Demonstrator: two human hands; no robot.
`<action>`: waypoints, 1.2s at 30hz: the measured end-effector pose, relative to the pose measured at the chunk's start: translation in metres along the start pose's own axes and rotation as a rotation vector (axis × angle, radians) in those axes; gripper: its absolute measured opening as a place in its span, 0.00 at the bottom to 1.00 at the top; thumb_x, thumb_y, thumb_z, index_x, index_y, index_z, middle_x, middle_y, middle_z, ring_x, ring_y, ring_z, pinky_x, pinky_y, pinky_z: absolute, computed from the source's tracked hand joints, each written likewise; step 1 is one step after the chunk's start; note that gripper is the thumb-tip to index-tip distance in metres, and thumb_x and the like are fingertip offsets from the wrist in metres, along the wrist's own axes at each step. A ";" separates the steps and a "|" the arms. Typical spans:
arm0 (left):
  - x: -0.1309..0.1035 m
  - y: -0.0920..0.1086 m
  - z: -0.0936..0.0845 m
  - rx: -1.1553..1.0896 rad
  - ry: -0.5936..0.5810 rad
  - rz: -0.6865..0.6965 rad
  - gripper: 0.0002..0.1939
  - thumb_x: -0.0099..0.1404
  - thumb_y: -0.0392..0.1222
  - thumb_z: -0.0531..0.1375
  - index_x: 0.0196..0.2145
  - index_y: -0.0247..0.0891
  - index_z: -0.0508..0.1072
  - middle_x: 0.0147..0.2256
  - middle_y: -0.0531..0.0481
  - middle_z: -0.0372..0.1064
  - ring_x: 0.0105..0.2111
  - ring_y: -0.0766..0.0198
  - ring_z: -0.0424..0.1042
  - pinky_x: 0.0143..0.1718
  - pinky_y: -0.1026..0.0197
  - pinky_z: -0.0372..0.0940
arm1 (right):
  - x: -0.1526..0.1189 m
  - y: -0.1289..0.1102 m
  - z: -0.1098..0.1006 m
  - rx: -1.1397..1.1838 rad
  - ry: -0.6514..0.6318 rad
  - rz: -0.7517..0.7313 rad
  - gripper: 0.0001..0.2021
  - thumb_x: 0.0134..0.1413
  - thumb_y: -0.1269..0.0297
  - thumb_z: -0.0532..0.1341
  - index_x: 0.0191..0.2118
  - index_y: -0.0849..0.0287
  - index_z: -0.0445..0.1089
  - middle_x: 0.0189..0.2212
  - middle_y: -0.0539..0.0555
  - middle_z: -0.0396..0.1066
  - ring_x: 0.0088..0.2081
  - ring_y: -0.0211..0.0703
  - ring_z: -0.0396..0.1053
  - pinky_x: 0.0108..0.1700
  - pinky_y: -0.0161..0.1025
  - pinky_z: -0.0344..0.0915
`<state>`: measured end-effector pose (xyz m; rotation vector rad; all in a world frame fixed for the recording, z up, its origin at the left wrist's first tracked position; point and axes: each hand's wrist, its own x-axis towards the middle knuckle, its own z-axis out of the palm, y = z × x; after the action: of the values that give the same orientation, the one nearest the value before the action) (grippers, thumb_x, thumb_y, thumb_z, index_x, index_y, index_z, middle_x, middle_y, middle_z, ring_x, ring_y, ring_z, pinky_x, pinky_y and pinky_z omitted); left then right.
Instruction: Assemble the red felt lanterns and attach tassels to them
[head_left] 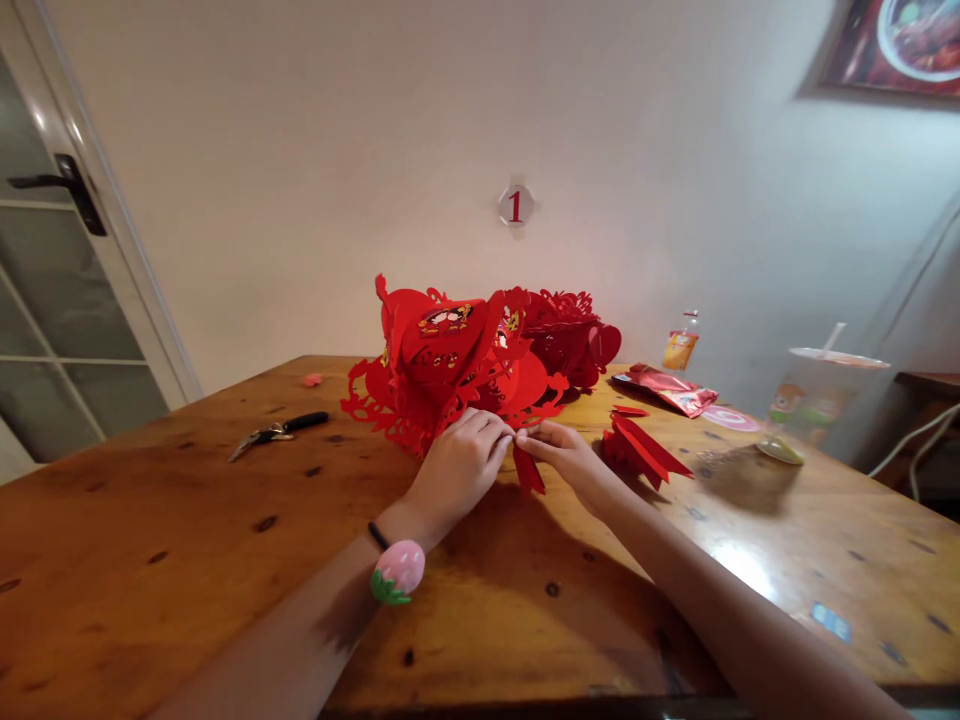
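Two hands of mine: L hand [469, 448] curled, R hand [559, 450] w/ fingertips together, meeting at the near edge of the red paper lantern [450, 360], pinching what I can't tell. Open wood tabletop [187, 560] toward me; pliers [279, 432] left, plastic cup [823, 400] right, wall [300, 180] behind.

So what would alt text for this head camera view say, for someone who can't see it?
Two bare hands, left and right, meet at the lower edge of a bright red cut-paper decoration on a wooden table. Black-handled pliers lie to the left; folded red pieces and a clear plastic cup sit to the right.
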<state>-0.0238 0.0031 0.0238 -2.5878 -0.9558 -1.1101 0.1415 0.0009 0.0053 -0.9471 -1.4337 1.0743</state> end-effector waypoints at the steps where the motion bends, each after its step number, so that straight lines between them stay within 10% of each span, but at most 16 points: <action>1: 0.000 0.000 0.000 -0.002 0.002 -0.008 0.08 0.65 0.36 0.51 0.36 0.37 0.70 0.36 0.48 0.69 0.39 0.61 0.65 0.44 0.57 0.60 | 0.000 -0.001 0.000 -0.003 -0.002 0.002 0.15 0.41 0.55 0.65 0.30 0.62 0.70 0.29 0.50 0.70 0.34 0.39 0.65 0.42 0.38 0.58; 36: -0.005 0.001 0.003 -0.055 0.104 -0.203 0.04 0.61 0.38 0.55 0.30 0.40 0.69 0.31 0.51 0.70 0.34 0.62 0.68 0.38 0.61 0.61 | 0.000 0.004 0.007 0.050 0.028 -0.027 0.14 0.39 0.56 0.66 0.30 0.61 0.72 0.28 0.51 0.71 0.33 0.40 0.66 0.41 0.39 0.59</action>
<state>-0.0240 0.0005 0.0184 -2.4895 -1.1996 -1.3236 0.1348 0.0010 0.0016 -0.9019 -1.3867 1.0685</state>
